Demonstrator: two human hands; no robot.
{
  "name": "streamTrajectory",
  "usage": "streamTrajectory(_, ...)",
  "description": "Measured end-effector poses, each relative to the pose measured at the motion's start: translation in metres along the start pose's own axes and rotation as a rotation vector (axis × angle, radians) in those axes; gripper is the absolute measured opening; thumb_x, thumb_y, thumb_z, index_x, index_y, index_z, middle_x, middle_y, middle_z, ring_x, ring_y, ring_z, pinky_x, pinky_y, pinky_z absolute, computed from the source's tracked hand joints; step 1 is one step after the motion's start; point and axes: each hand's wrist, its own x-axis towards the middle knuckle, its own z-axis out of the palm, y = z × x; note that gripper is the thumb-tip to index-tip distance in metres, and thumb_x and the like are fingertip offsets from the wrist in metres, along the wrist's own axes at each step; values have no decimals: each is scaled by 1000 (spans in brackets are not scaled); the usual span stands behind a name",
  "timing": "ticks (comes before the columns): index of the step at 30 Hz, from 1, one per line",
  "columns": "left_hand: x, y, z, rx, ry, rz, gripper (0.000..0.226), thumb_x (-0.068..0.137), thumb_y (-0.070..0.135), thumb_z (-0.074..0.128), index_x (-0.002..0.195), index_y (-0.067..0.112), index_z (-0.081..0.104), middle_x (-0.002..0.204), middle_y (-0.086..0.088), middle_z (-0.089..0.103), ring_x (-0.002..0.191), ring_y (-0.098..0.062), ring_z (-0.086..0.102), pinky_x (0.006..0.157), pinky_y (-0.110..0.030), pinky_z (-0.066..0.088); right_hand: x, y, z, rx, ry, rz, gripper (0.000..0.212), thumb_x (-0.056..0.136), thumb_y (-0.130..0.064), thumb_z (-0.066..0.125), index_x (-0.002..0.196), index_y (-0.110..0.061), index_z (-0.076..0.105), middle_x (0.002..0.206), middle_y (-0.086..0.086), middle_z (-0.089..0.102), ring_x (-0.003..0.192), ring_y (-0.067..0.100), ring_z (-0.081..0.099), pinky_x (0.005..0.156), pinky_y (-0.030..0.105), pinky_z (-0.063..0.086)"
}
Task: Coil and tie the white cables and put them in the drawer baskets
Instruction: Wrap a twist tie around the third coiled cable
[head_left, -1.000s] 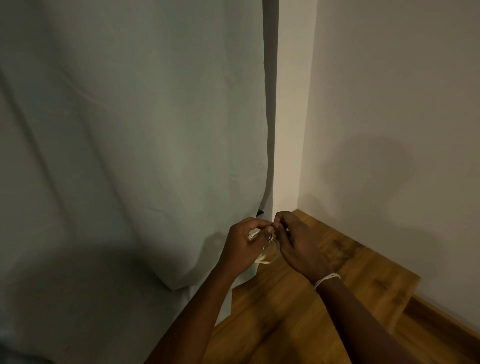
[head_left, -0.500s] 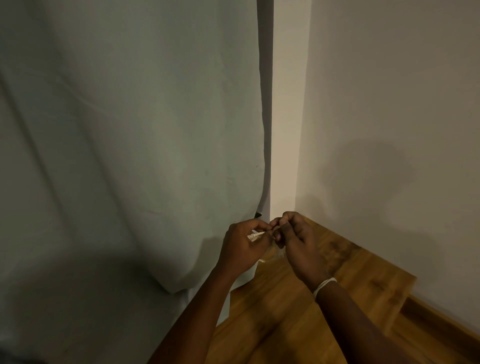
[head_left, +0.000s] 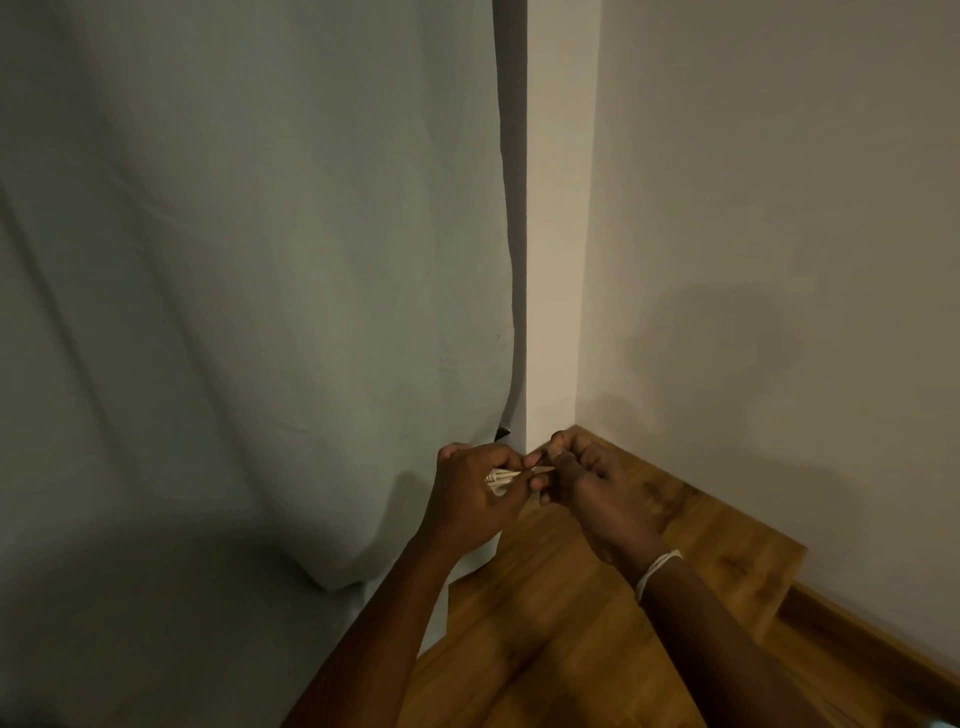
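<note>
Two forearms enter from 6 o'clock, white band (head_left: 655, 570) on right wrist. Left hand (head_left: 470, 501) curled round small bundle of white cable (head_left: 500, 478), strands showing between thumb and fingers. Right hand (head_left: 597, 493) just beside it at 3 o'clock, fingertips pinching cable end, hands touching. Wooden floor (head_left: 571, 623) beneath. Beyond, pale curtain (head_left: 249, 312) at 10 o'clock, wall corner (head_left: 553, 260) at 12 o'clock.

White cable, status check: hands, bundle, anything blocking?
Left hand grips coiled white cable; right hand pinches its end. Bundle held above wooden floor, beside curtain. Tie state unclear. No drawer or baskets in view.
</note>
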Motion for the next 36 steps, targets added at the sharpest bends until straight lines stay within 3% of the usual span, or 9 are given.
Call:
streamTrajectory(2,-3,-2,3,-64,9,-27,22,82,46,71,82,23,71,70,15,67,65,-8,66,67,-43,55,-1,-2,-1,-8,-12,1,23,106,-6,37,104,8,55,95,24,71,68,20,66,57,26,54)
streamTrajectory(7,-9,8,10,-202,27,-48,20,82,37,72,84,17,74,74,6,72,68,-14,69,62,-41,56,-7,-3,-2,-32,12,-5,23,106,-4,37,94,-1,56,74,10,63,60,14,55,54,24,47)
streamTrajectory(12,-7,9,15,-104,-21,9,11,84,35,70,77,28,65,70,11,66,66,-11,65,67,-50,52,-12,-3,1,-46,55,-28,26,106,-5,40,85,-4,56,65,7,56,54,14,45,50,23,40)
streamTrajectory(17,-9,1,15,-34,-56,61,13,86,33,68,80,36,58,71,15,62,65,-6,60,70,-50,51,-17,-3,-1,-155,43,-48,26,105,-5,41,86,-6,58,68,8,58,55,14,47,52,25,42)
streamTrajectory(24,-16,15,25,-217,-69,-19,10,88,27,66,80,26,60,72,7,63,64,-12,62,60,-22,47,-20,-11,-19,-335,-47,-134,20,103,-6,46,95,5,61,80,16,69,68,18,66,65,27,57)
streamTrajectory(26,-17,17,27,-258,-58,-31,13,86,28,66,80,19,61,71,5,64,65,-13,63,60,-20,48,-20,-12,-22,-307,-60,-128,11,100,-5,53,104,2,60,89,16,71,76,21,70,69,28,59)
streamTrajectory(29,-13,20,27,-296,-20,-86,16,85,31,68,80,17,64,69,12,63,66,-10,62,61,-15,47,-22,-11,-26,-359,-9,-109,27,94,-9,65,121,-12,60,104,3,68,85,13,71,72,27,61)
streamTrajectory(33,-6,22,26,-299,3,-120,9,86,19,71,80,23,66,69,16,63,68,-4,63,62,-13,46,-18,-6,-30,-487,32,-206,13,94,-14,66,99,-21,75,92,-1,76,80,13,71,73,30,61)
streamTrajectory(36,-3,24,28,-316,-10,-139,15,86,12,71,79,24,66,68,17,64,68,-3,64,63,-12,47,-15,-2,-31,-604,100,-305,15,96,-15,64,93,-20,78,86,-5,75,80,8,69,73,27,58)
